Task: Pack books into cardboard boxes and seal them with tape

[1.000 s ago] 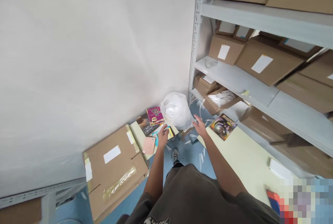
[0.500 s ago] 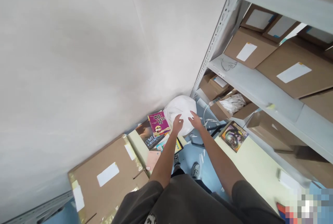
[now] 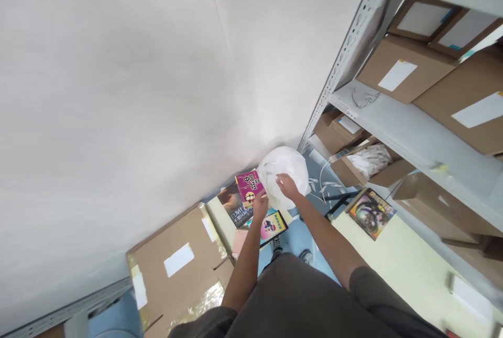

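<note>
A round white plastic bag [image 3: 293, 162], its top hidden from inside view, stands by the wall in front of me. My right hand [image 3: 288, 186] is over the bag's near side, fingers partly curled and apart, holding nothing I can see. At the near right corner of a purple book [image 3: 247, 183], my left hand [image 3: 260, 206] has its fingers closed on the edge. Under and beside that book lie a dark-covered book [image 3: 231, 204] and a yellow-and-pink picture book [image 3: 273, 225].
A taped cardboard box [image 3: 176, 296] is at my left. On the right, a pale table [image 3: 416, 270] bears a dark comic-style book [image 3: 371, 213]. Metal shelving [image 3: 412, 133] with cardboard boxes [image 3: 408, 68] rises behind it. White scraps lie on the floor by the bag.
My left hand has moved from the bag left and nearer, onto the purple book's corner. My right hand stays over the bag, fingers more curled. The view has shifted left.
</note>
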A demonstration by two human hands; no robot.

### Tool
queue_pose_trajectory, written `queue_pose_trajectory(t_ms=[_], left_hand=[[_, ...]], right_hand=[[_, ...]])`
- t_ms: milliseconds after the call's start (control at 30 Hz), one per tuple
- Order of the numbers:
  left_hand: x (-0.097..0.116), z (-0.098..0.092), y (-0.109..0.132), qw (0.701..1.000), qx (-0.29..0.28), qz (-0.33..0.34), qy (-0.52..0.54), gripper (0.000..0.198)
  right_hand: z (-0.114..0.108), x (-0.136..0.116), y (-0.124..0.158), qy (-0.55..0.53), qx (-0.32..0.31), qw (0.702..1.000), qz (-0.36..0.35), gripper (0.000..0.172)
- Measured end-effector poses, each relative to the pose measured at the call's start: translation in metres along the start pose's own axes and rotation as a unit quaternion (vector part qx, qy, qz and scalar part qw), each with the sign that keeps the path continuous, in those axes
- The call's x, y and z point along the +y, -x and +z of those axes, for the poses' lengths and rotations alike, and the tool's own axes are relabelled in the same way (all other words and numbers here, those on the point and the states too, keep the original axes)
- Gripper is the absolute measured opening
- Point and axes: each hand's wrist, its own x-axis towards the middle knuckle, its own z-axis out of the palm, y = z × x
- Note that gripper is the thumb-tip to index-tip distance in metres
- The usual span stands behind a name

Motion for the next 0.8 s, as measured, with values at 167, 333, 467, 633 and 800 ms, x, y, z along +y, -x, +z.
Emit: queue_pose_trajectory(t_ms=[167, 333, 467, 633, 800], left_hand=[[0.036, -0.007, -0.017, 0.999, 0.023, 0.039, 0.004, 0.047], [0.07, -0.004, -0.017, 0.998, -0.003, 0.056, 0.018, 0.059], [0.099, 0.004, -0.028, 0.994, -0.028, 0.083, 0.06, 0.077], [0.117, 0.036, -0.052, 0.993, -0.08, 0.057, 0.073, 0.095], [0.09, 0.087, -0.047, 0.989, -0.136, 0.048, 0.043, 0.087]], right_hand=[[-0.023, -0.044, 0.031, -0.061, 0.024, 0.997, -0.049, 0.039], [-0.082, -0.088, 0.035, -0.113, 0.093, 0.988, -0.048, 0.032], [-0.14, -0.103, 0.042, -0.188, 0.154, 0.97, -0.028, 0.026], [-0.184, -0.087, 0.074, -0.316, 0.267, 0.91, 0.009, 0.034], [-0.194, -0.059, 0.122, -0.401, 0.355, 0.843, 0.051, 0.037]])
